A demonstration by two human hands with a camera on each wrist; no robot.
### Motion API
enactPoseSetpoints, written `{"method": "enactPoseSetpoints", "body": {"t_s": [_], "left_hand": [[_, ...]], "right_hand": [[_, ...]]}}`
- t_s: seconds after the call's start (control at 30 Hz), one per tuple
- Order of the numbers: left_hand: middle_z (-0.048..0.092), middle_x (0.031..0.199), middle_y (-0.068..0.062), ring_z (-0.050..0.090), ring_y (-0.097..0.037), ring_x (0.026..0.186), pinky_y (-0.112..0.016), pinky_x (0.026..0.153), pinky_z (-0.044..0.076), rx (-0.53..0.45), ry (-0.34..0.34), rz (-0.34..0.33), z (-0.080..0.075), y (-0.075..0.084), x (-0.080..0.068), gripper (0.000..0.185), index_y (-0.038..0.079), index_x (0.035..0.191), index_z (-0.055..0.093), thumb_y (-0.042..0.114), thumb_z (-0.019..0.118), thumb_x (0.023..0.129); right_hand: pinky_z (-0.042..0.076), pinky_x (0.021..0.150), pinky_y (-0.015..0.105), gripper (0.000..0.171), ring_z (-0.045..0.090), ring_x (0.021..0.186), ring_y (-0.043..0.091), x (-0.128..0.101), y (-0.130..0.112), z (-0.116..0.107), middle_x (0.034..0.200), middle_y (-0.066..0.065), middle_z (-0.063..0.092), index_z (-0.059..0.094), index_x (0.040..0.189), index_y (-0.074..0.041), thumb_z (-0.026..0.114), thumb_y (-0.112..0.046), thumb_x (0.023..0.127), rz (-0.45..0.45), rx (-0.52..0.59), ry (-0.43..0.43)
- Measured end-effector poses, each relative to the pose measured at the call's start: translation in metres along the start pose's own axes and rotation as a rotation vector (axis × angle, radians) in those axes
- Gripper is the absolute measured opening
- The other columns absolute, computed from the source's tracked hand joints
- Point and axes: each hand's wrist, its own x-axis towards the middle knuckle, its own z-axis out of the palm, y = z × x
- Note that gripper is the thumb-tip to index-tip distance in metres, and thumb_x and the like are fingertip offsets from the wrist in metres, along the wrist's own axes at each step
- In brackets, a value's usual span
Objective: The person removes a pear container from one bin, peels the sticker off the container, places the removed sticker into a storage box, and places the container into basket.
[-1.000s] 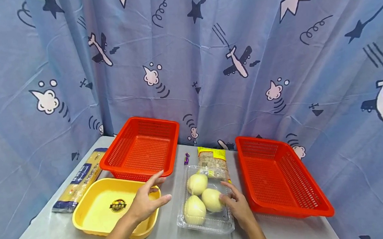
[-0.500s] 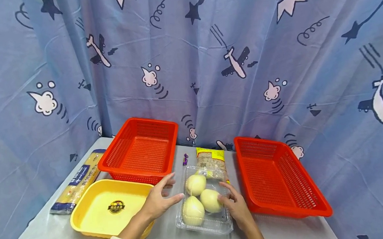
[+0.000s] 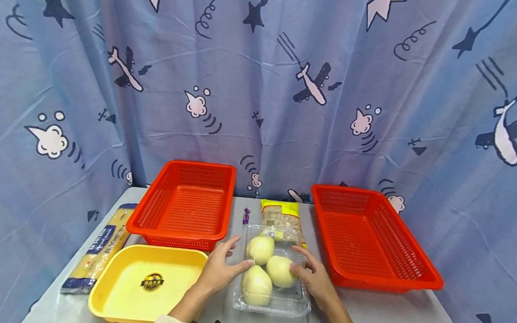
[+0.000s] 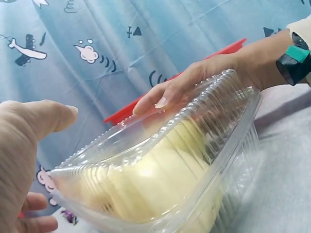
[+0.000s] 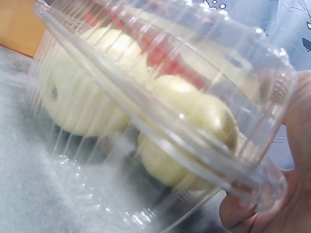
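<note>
Both hands flank the clear clamshell box [image 3: 270,284]: the left hand [image 3: 222,270] sits at its nine o'clock side with fingers spread and nearly straight, fingertips touching the lid's edge, thumb apart, nothing clasped; the right hand [image 3: 314,279] sits at its three o'clock side, fingers resting over the lid, and the right wrist view shows its thumb [image 5: 272,213] under the box rim, so it pinches that edge lightly. The box lies on the grey table [image 3: 383,312] at the near centre and holds three pale round fruits [image 3: 279,271]. At its twelve o'clock lies a yellow-topped packet [image 3: 281,220], with a small purple sweet [image 3: 246,215] beside it. At nine o'clock is a yellow tray [image 3: 148,282], at eleven o'clock a red basket [image 3: 183,205], at three o'clock another red basket [image 3: 369,236]. A pasta packet [image 3: 97,248] lies far left.
</note>
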Motion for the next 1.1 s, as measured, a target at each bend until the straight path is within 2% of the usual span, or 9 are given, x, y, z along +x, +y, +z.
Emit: {"method": "enactPoseSetpoints", "body": {"t_s": [0.2, 0.33, 0.43, 0.5, 0.6, 0.7, 0.83, 0.97, 1.1], "left_hand": [[0.053, 0.123, -0.023, 0.055, -0.043, 0.103, -0.049, 0.075, 0.05, 0.049, -0.022, -0.032, 0.007, 0.0, 0.001, 0.072, 0.009, 0.137, 0.054, 0.038, 0.079, 0.076], [0.053, 0.125, -0.024, 0.055, -0.042, 0.101, -0.047, 0.072, 0.05, 0.041, -0.043, -0.05, 0.011, 0.001, 0.004, 0.071, 0.01, 0.137, 0.055, 0.039, 0.079, 0.076], [0.054, 0.127, -0.024, 0.058, -0.035, 0.093, -0.042, 0.068, 0.05, 0.04, -0.055, -0.06, 0.014, 0.002, 0.005, 0.072, 0.011, 0.137, 0.055, 0.039, 0.079, 0.076], [0.059, 0.119, -0.021, 0.059, -0.027, 0.081, -0.038, 0.061, 0.049, 0.028, -0.063, -0.074, 0.016, 0.002, 0.006, 0.073, 0.011, 0.138, 0.054, 0.039, 0.079, 0.076], [0.064, 0.095, -0.018, 0.054, -0.018, 0.063, -0.034, 0.053, 0.046, 0.005, -0.072, -0.106, 0.02, 0.002, 0.007, 0.074, 0.012, 0.139, 0.053, 0.039, 0.08, 0.076], [0.065, 0.098, -0.018, 0.057, -0.019, 0.072, -0.037, 0.061, 0.049, 0.011, -0.055, -0.13, 0.024, 0.002, 0.007, 0.073, 0.014, 0.138, 0.055, 0.04, 0.08, 0.075], [0.057, 0.129, -0.019, 0.056, -0.031, 0.105, -0.048, 0.085, 0.047, 0.025, -0.033, -0.139, 0.028, 0.002, 0.008, 0.069, 0.014, 0.136, 0.058, 0.039, 0.08, 0.075], [0.054, 0.128, -0.025, 0.05, -0.041, 0.116, -0.057, 0.093, 0.041, 0.012, -0.04, -0.133, 0.031, 0.001, 0.009, 0.067, 0.012, 0.134, 0.059, 0.035, 0.081, 0.075], [0.053, 0.123, -0.027, 0.048, -0.042, 0.113, -0.058, 0.092, 0.04, 0.022, -0.047, -0.12, 0.033, 0.0, 0.01, 0.066, 0.011, 0.131, 0.061, 0.033, 0.082, 0.073]], "right_hand": [[0.039, 0.06, 0.026, 0.05, 0.046, 0.069, 0.019, -0.013, -0.021, 0.002, 0.074, 0.007, 0.048, 0.054, 0.134, -0.005, 0.069, -0.006, 0.086, -0.033, 0.003, -0.015], [0.039, 0.059, 0.025, 0.05, 0.046, 0.068, 0.018, -0.016, -0.023, 0.003, 0.074, 0.006, 0.047, 0.054, 0.134, -0.003, 0.069, -0.005, 0.086, -0.058, 0.013, -0.012], [0.039, 0.06, 0.025, 0.05, 0.046, 0.068, 0.018, -0.017, -0.024, 0.003, 0.073, 0.007, 0.047, 0.055, 0.134, -0.004, 0.069, -0.004, 0.086, -0.047, 0.018, -0.009], [0.04, 0.06, 0.025, 0.05, 0.046, 0.068, 0.018, -0.016, -0.023, 0.003, 0.074, 0.007, 0.047, 0.055, 0.134, -0.005, 0.069, -0.003, 0.086, -0.039, 0.017, -0.007], [0.04, 0.06, 0.025, 0.05, 0.046, 0.068, 0.017, -0.017, -0.022, 0.003, 0.074, 0.006, 0.047, 0.055, 0.135, -0.005, 0.068, -0.004, 0.086, -0.037, 0.015, -0.01], [0.04, 0.06, 0.025, 0.051, 0.047, 0.068, 0.017, -0.017, -0.022, 0.003, 0.074, 0.007, 0.048, 0.055, 0.135, -0.006, 0.068, -0.004, 0.086, -0.04, 0.018, -0.016], [0.041, 0.061, 0.026, 0.051, 0.048, 0.07, 0.019, -0.013, -0.015, 0.003, 0.077, 0.008, 0.049, 0.054, 0.136, -0.007, 0.069, -0.006, 0.087, -0.04, 0.02, -0.021], [0.041, 0.061, 0.027, 0.051, 0.048, 0.072, 0.02, -0.012, -0.015, 0.002, 0.078, 0.01, 0.049, 0.054, 0.136, -0.008, 0.069, -0.006, 0.087, -0.043, 0.018, -0.024], [0.04, 0.062, 0.027, 0.05, 0.046, 0.072, 0.02, -0.018, -0.026, 0.002, 0.078, 0.01, 0.048, 0.055, 0.135, -0.006, 0.069, -0.006, 0.087, -0.049, 0.013, -0.027]]}}
